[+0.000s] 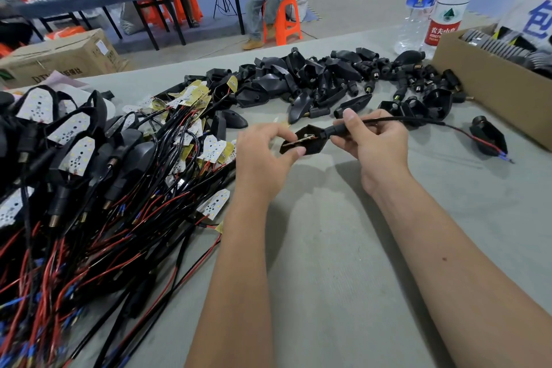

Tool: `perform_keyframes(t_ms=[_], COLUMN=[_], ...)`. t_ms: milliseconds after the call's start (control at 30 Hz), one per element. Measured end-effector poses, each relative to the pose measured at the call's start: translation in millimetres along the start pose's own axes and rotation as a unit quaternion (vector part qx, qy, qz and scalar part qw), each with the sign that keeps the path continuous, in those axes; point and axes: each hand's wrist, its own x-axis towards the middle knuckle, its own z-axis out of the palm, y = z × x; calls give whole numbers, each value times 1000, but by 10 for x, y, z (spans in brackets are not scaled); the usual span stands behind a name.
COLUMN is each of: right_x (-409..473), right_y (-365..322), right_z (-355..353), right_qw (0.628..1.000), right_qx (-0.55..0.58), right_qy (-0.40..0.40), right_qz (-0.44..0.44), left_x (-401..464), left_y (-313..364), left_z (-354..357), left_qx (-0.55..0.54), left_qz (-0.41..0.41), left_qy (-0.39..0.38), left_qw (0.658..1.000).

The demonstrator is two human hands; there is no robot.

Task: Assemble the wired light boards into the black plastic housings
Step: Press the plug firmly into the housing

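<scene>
Grey-green fabric-covered worktable (343,248), open room near and centre, crowded left and far side. Left: tangled heap of red-and-black wired white light boards (98,176), some already seated in housings. Far side: loose pile of empty black plastic housings (316,81). Right edge: brown cardboard box (478,89), two clear plastic water bottles (433,3) behind it.

Centre, held above table: one black teardrop plastic housing (301,143), black sleeved lead (397,120) out through its stem, red wire trailing right. Left hand (263,155) pinching housing body, thumb at the rim. Right hand (373,140) curled round the stem and lead.

Step, by the look: seating the board in the cavity; board edge apparently showing, tilted, not flush. Next move likely needs slack drawn through the stem while pressing the board flat. Clear space right for the trailing lead; stray housing (488,136) near the wire end, snag risk.
</scene>
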Motion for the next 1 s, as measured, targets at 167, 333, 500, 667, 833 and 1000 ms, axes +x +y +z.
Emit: perform_keyframes(t_ms=[167, 333, 500, 667, 833, 1000], right_x=[-13, -27, -37, -32, -20, -17], right_y=[29, 37, 25, 20, 12, -3], right_z=[42, 63, 69, 71, 62, 27], right_qw=[1000, 998, 998, 999, 997, 997], right_qx=[-7, -42, -38, 11, 62, 29], right_qy=[-13, -7, -6, -27, -45, -52], right_qz=[8, -38, -55, -40, 1, 50], left_x=[25, 6, 41, 3, -4, -14], left_y=[-29, 20, 70, 112, 144, 135], left_z=[-12, 3, 87, 42, 32, -19], left_qx=[38, 15, -109, -218, -374, -402], left_qz=[26, 48, -123, -187, -242, -264], left_qy=[29, 61, 41, 89, 137, 73], left_qw=[999, 997, 986, 954, 884, 873])
